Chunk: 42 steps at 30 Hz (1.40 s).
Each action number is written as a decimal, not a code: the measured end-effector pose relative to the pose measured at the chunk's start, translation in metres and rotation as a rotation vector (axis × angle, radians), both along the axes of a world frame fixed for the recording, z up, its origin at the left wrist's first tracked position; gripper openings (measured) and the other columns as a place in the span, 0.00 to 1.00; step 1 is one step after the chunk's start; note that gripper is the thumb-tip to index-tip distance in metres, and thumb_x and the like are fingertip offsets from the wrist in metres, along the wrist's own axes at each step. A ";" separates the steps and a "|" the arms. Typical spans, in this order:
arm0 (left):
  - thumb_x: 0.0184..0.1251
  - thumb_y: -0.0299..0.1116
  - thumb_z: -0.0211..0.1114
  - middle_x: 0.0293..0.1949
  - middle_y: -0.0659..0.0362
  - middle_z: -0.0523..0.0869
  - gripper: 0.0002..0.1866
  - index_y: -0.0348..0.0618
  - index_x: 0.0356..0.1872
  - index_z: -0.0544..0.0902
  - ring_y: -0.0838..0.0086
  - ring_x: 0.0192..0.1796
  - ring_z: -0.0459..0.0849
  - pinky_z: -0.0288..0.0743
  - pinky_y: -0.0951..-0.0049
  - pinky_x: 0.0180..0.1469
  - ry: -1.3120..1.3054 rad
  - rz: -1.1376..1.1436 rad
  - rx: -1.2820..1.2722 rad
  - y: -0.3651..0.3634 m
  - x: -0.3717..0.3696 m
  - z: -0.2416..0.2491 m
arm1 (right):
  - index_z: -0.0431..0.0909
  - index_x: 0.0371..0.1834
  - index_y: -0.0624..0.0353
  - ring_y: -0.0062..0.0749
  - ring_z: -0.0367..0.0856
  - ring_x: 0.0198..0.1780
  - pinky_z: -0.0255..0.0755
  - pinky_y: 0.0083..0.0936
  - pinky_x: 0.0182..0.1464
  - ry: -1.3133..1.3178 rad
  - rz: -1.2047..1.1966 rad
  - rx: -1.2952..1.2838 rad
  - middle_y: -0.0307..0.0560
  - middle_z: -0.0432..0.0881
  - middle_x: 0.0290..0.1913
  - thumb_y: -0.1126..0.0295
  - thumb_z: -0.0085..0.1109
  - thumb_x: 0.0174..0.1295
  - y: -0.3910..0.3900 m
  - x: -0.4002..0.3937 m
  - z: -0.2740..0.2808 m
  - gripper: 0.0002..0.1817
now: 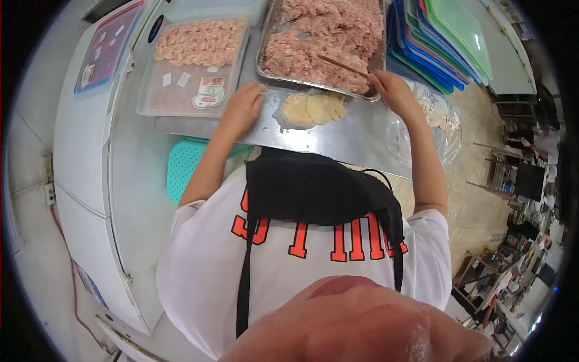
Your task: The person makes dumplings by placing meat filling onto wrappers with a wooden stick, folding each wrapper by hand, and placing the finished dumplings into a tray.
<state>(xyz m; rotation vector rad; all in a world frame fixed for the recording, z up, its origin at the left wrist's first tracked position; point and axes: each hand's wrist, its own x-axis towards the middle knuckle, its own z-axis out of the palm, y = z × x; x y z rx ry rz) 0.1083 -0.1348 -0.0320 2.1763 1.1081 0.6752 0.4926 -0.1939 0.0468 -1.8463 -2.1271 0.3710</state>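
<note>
Head view: grips the near end of a thin brown stick (pixel 342 64) in the closed fingers of the right hand (pixel 393 93), at the 5 o'clock corner of the metal tray (pixel 289 81). Points from those fingers toward 10 o'clock, with its long axis on a 10-to-4 line, across the minced meat (pixel 319 27); lies much nearer to the right hand than to the left hand (pixel 243 107). Shows overlapping pale wrappers (pixel 304 110) on the desk (pixel 362 139), toward 6 o'clock from the tray: at 4 o'clock from the left fingers, at 8 from the right, closer to the left. Bends the left fingers just beside the clear box (pixel 181 99), toward 10 o'clock; cannot tell if pinching anything.
</note>
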 end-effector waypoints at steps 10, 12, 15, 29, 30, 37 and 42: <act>0.54 0.21 0.56 0.34 0.48 0.78 0.06 0.39 0.32 0.80 0.52 0.41 0.77 0.71 0.57 0.45 0.191 0.041 0.230 0.003 0.015 -0.046 | 0.79 0.31 0.54 0.48 0.82 0.33 0.75 0.42 0.33 -0.382 0.180 0.111 0.50 0.82 0.29 0.54 0.48 0.67 0.018 -0.030 -0.034 0.17; 0.56 0.22 0.57 0.33 0.49 0.78 0.04 0.39 0.31 0.80 0.53 0.40 0.77 0.71 0.58 0.45 0.163 0.041 0.209 0.007 0.025 -0.014 | 0.80 0.32 0.53 0.48 0.82 0.33 0.75 0.41 0.33 -0.344 0.183 0.130 0.50 0.82 0.28 0.53 0.49 0.67 0.013 -0.035 -0.043 0.17; 0.59 0.24 0.58 0.37 0.50 0.81 0.05 0.41 0.34 0.81 0.53 0.42 0.78 0.72 0.60 0.45 0.040 0.075 0.254 0.006 0.061 0.043 | 0.79 0.25 0.58 0.51 0.82 0.32 0.76 0.44 0.36 -0.267 0.134 0.091 0.55 0.82 0.27 0.55 0.49 0.65 0.004 -0.035 -0.043 0.19; 0.55 0.31 0.62 0.44 0.52 0.78 0.12 0.41 0.41 0.81 0.56 0.49 0.76 0.69 0.54 0.51 -0.099 -0.440 0.430 -0.021 0.139 0.009 | 0.81 0.26 0.56 0.45 0.84 0.31 0.77 0.41 0.30 -0.363 0.128 0.165 0.50 0.84 0.28 0.59 0.52 0.62 0.015 -0.020 -0.035 0.15; 0.56 0.32 0.62 0.45 0.52 0.78 0.12 0.41 0.41 0.81 0.56 0.51 0.75 0.69 0.54 0.52 -0.075 -0.511 0.295 -0.027 0.148 -0.011 | 0.81 0.24 0.56 0.43 0.85 0.30 0.77 0.39 0.29 -0.409 0.167 0.173 0.50 0.83 0.26 0.60 0.52 0.60 0.016 -0.022 -0.043 0.14; 0.60 0.33 0.60 0.43 0.55 0.79 0.10 0.42 0.40 0.82 0.58 0.51 0.74 0.70 0.62 0.53 0.096 -0.512 0.257 -0.023 0.147 -0.054 | 0.81 0.24 0.55 0.43 0.84 0.29 0.77 0.37 0.29 -0.527 0.103 0.221 0.48 0.83 0.25 0.57 0.56 0.60 0.017 -0.014 0.009 0.15; 0.61 0.34 0.61 0.39 0.54 0.80 0.09 0.43 0.38 0.83 0.59 0.47 0.76 0.70 0.63 0.50 -0.110 -0.469 0.213 -0.033 0.109 -0.010 | 0.81 0.27 0.53 0.41 0.83 0.34 0.75 0.37 0.34 -0.481 0.033 0.213 0.44 0.82 0.28 0.54 0.54 0.62 0.020 -0.017 0.019 0.16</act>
